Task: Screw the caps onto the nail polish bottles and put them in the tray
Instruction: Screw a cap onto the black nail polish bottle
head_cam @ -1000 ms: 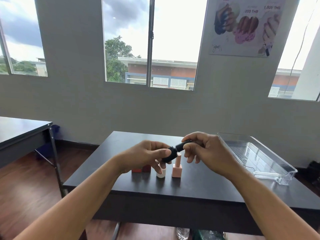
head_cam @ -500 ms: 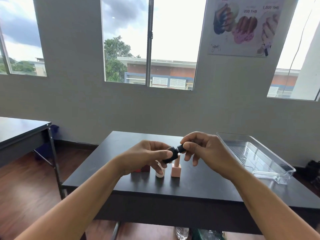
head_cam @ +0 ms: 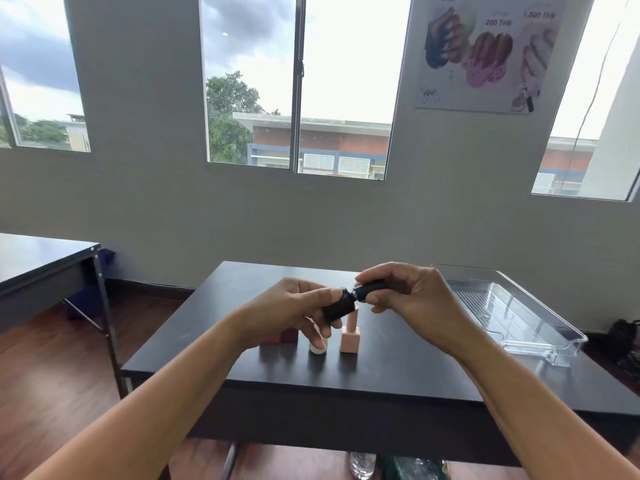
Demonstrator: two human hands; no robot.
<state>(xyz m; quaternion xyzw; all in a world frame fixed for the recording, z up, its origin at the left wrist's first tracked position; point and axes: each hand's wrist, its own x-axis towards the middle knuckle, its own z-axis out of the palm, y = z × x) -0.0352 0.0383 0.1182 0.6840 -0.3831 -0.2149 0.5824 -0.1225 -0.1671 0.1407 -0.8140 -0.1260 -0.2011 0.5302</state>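
Observation:
Above the dark table (head_cam: pixel 381 372), my left hand (head_cam: pixel 291 306) grips a black nail polish bottle (head_cam: pixel 338 306), tilted with its neck toward the right. My right hand (head_cam: pixel 412 299) pinches the black cap (head_cam: pixel 369 289) at the bottle's neck; cap and bottle meet end to end. Below them stand a pink bottle (head_cam: pixel 349 337) with its cap on, a white bottle (head_cam: pixel 318 346) partly hidden by my fingers, and a red bottle (head_cam: pixel 282 336) mostly behind my left hand. The clear plastic tray (head_cam: pixel 540 341) lies at the table's right with nothing in it.
A second dark table (head_cam: pixel 45 265) stands to the left across a strip of wooden floor. A grey wall with windows and a nail poster lies beyond. A plastic water bottle (head_cam: pixel 362 464) sits under the table's front edge.
My hands stay in place over the table. The fingers of my right hand have shifted on the cap, and the cap sits a little closer to the bottle.

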